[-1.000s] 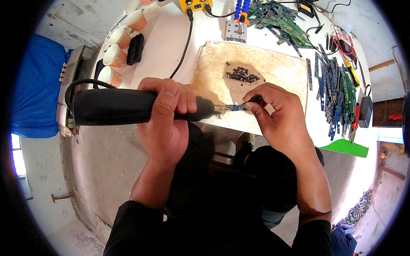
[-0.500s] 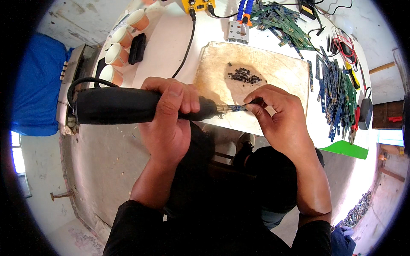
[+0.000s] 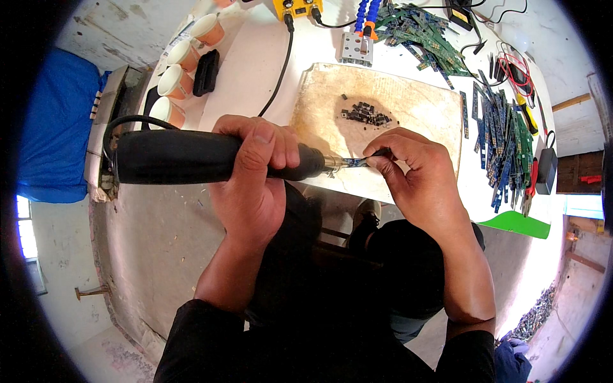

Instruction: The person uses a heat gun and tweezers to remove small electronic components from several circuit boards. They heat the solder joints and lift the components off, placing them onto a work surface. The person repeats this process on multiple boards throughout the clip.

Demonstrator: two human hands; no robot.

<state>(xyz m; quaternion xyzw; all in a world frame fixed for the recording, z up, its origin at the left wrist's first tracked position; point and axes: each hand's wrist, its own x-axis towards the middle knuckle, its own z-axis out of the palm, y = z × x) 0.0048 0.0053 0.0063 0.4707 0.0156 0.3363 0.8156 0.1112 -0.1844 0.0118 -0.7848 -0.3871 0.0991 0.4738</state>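
My left hand (image 3: 252, 175) is wrapped tight around the black heat gun (image 3: 191, 156), which lies level with its handle pointing to nine o'clock and its metal nozzle to three. My right hand (image 3: 418, 172) has its grip pinched shut on tweezers (image 3: 377, 153), whose tip meets a small blue strip (image 3: 352, 162) right at the nozzle mouth, over the near edge of the board (image 3: 415, 108). At twelve o'clock from the strip a heap of small black chips (image 3: 365, 113) lies on that scorched board, apart from both hands. Out at two o'clock green circuit strips (image 3: 504, 134) are spread along the worktop (image 3: 255, 70), with more piled at one o'clock. Four paper cups (image 3: 182, 54) stand in a row at ten o'clock, a black case (image 3: 206, 64) just beside them. The gun's cable loops off the handle end at nine o'clock.
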